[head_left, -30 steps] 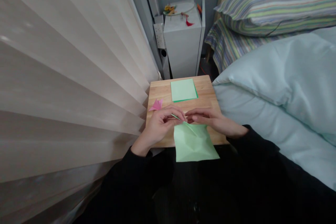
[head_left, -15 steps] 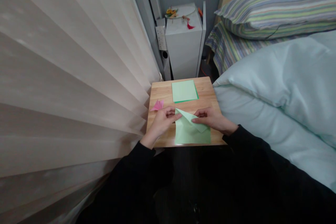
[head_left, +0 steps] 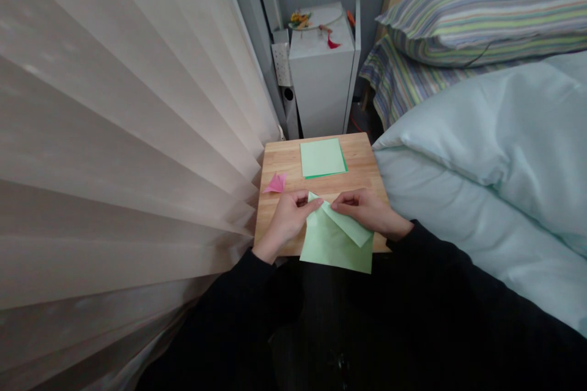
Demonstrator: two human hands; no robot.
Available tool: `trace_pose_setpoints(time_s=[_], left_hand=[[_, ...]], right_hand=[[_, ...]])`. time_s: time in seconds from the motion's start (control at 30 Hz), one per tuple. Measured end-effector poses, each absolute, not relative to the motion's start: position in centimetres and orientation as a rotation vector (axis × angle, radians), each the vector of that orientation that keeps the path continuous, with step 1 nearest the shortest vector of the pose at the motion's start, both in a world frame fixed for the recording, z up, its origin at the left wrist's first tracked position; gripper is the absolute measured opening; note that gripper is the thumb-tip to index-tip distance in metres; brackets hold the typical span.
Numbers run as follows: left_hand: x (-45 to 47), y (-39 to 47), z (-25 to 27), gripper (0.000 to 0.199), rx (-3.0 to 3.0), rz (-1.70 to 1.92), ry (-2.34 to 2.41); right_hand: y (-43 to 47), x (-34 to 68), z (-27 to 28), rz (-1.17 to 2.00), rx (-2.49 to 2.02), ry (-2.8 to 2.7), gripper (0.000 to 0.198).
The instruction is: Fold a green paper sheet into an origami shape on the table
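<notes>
Between my hands is a sheet of light green paper (head_left: 334, 247), with one side folded over in a slanting flap. My left hand (head_left: 290, 217) pinches its upper left corner, thumb on top. At the fold's upper edge, my right hand (head_left: 367, 211) holds the flap between thumb and fingers. The sheet's lower edge hangs past the front of the small wooden table (head_left: 360, 156). Behind the hands lies a stack of green paper squares (head_left: 323, 157), the top one pale. A folded pink paper piece (head_left: 276, 183) rests left of them, close to my left hand.
A pleated curtain (head_left: 137, 134) runs along the left side of the table. On the right is a bed with a pale blue quilt (head_left: 504, 128) and a striped pillow (head_left: 486, 18). Beyond the table stands a white cabinet (head_left: 321, 85) with small ornaments on top.
The green paper has come nearer to me, its lower edge now over the table's front. My right hand has shifted slightly left along the fold, closer to my left hand.
</notes>
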State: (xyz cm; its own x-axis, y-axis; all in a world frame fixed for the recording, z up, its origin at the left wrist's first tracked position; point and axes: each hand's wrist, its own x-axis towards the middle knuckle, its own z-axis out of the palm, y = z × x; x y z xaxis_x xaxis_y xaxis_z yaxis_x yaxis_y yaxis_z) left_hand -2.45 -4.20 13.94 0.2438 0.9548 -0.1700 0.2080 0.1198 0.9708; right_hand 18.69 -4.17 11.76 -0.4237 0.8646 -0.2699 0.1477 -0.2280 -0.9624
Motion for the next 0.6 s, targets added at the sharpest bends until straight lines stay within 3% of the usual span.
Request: trace_pose_setpoints(time_s=[0.6], left_hand=[[-1.4,-5.3,14.5,0.040,1.107,0.838,1.163]], right_hand=[[-5.0,17.5,12.8,1.763,-1.131,-1.336,0.030]])
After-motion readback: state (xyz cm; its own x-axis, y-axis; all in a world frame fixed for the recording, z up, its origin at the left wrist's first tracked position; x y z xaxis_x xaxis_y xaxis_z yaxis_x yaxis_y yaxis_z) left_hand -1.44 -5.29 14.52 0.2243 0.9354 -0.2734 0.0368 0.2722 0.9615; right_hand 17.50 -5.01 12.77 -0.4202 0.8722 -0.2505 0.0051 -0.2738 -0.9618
